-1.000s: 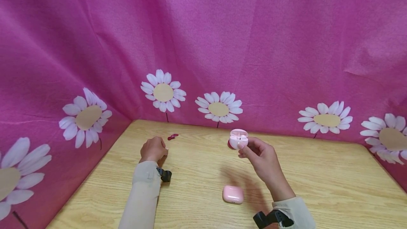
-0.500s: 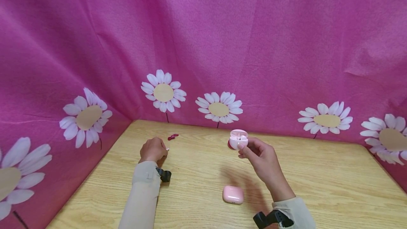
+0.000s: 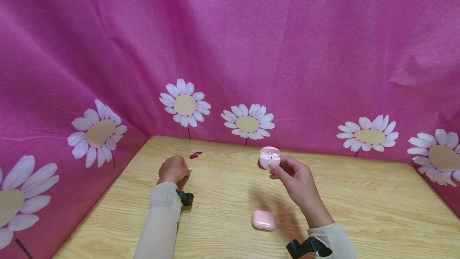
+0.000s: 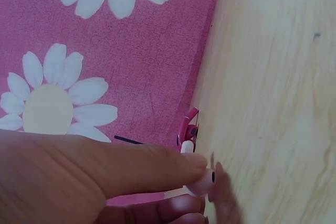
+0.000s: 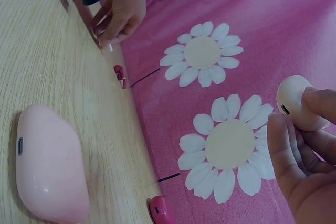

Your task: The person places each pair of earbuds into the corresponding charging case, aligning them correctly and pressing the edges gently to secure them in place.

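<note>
My left hand (image 3: 173, 169) is low over the left part of the table. Between thumb and finger it pinches a pale pink earbud (image 4: 200, 183), whose white stem points out past the fingertips. My right hand (image 3: 298, 181) holds a light pink earbud case (image 3: 269, 163) above the table, its lid raised. Something pale with a dark spot shows inside the case, too small to make out fully. Just beyond the left hand lie red earbuds (image 3: 195, 155), close together on the wood.
A closed pink earbud case (image 3: 263, 220) lies on the wooden table (image 3: 215, 211) nearer to me. Behind the held case sits a magenta case (image 5: 161, 211), mostly hidden in the head view. A pink flowered cloth (image 3: 305, 63) borders the table at the back and sides.
The earbud's pale stem has come into sight at the left fingertips since the first frame. My right hand and the open-lidded case stay in place.
</note>
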Tool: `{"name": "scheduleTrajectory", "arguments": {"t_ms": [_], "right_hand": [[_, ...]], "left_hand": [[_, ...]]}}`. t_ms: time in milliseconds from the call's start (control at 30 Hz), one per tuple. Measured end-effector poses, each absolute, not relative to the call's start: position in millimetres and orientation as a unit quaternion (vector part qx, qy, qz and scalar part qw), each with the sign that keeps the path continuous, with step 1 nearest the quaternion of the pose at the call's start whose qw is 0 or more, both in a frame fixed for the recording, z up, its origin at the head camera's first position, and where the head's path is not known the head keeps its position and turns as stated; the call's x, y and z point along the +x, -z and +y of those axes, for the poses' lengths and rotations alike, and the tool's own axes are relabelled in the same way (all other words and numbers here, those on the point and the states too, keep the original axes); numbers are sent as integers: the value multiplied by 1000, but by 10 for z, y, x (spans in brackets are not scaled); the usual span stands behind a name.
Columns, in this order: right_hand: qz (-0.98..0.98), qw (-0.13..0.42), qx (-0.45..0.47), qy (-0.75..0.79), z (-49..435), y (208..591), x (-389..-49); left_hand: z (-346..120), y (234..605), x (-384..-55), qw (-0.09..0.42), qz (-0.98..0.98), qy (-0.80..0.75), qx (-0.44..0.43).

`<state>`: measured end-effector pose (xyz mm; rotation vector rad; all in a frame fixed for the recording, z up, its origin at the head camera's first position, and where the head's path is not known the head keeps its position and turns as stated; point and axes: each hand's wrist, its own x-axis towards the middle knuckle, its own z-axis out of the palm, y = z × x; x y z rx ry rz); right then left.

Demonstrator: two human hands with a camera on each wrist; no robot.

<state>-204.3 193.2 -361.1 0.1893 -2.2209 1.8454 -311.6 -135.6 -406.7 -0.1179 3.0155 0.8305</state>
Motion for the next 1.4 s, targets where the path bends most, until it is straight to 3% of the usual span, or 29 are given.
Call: {"name": "scheduleTrajectory", "arguments": {"t_ms": [633, 1400], "right_hand": [[-761, 128, 69, -632, 1933, 3612, -2041], [-763, 134, 92, -625, 1951, 3628, -2042]], "left_hand": [[-1318, 4016, -3115, 11, 954, -299, -35], [-1187, 3840, -3056, -59, 950, -308, 10]]}}
